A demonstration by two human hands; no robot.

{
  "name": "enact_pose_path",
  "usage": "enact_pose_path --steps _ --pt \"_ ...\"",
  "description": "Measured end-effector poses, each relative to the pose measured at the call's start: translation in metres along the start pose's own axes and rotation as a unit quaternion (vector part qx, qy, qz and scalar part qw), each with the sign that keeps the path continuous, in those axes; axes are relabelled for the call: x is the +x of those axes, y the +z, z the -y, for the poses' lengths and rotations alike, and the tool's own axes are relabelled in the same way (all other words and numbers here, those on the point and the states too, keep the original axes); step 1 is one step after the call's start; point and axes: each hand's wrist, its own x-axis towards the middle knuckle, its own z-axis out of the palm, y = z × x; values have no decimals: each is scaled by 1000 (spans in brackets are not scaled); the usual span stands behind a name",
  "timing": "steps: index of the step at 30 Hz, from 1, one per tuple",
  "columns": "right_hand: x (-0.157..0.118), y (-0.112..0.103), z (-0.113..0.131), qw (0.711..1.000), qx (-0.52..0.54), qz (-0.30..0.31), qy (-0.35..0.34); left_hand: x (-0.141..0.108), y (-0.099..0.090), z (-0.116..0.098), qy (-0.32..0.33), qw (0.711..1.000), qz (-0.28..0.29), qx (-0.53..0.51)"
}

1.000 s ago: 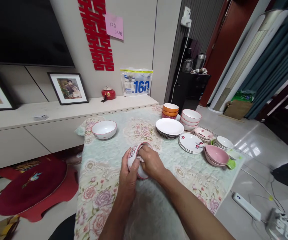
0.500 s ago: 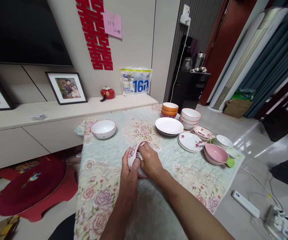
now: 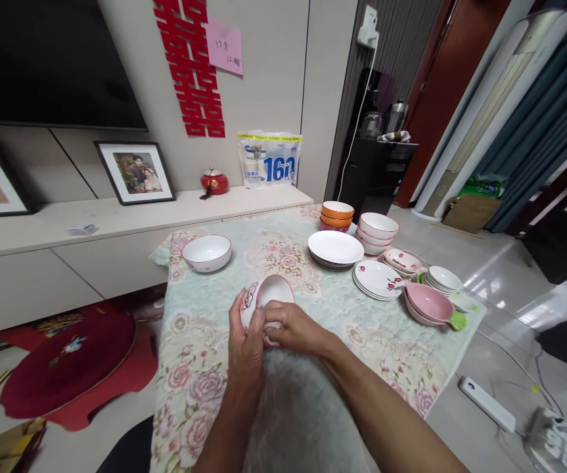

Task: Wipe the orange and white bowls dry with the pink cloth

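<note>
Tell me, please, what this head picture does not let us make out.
- Head view: lower part of the held bowl, covered by the right hand.
- Head view: faces of the lower plates, covered by the top plate.
- Head view: writing on the pink note, too small.
- Head view: top of television, cut off by edge.

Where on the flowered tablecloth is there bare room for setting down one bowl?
Bare cloth shows between the lone bowl and the white plate stack, and left of the left forearm. Another patch lies between the right forearm and the pink dishes. The far right is crowded with stacked bowls and plates.
</note>
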Motion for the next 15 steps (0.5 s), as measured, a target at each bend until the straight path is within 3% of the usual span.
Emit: enact_pose_path --steps 3,6,9,11,15 --pt "2 5 -5 969 -240 -54 5 1 0 -2 -2 1000 -5 7" --pt "4 8 -7 946 -311 -88 17 -1 1 -3 8 1000 12 16" --pt "3 7 -1 973 -215 -59 54 -3 1 -4 -1 1000 7 27" --pt "1 3 5 995 -64 -26 78 -1 0 -4 10 999 -10 38" --pt "-3 -3 18 973 219 -14 70 6 -6 1 53 997 -33 38"
